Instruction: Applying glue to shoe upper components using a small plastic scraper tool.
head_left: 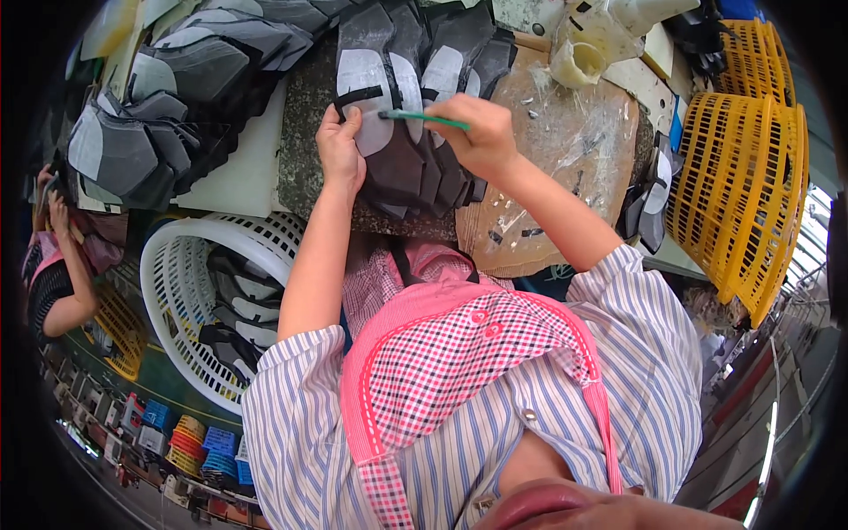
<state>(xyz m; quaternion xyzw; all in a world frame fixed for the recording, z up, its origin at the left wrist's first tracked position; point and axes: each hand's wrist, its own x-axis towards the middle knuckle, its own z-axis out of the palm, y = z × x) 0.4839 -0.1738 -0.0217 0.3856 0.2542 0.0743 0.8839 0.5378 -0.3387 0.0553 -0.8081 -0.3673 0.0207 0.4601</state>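
My right hand (481,132) is closed round a thin green-handled brush (449,120), its tip pointing left. That tip meets or hovers just over the light grey patch of a dark grey shoe upper piece (375,134); I cannot tell which. At the piece's left edge my left hand (341,146) grips it, with the thumb on top and the fingers partly hidden. A short black strip (359,94) lies across the patch. More overlapping upper pieces (442,66) are spread beneath and behind, on a speckled dark work board (305,150).
Stacked upper pieces (199,71) cover the left of the table. A glue-smeared cardboard sheet (548,177) and a glue-stained plastic container (579,64) are on the right. Yellow baskets (738,185) stand beyond. A white basket (177,291) holds pieces at lower left, near another person (66,274).
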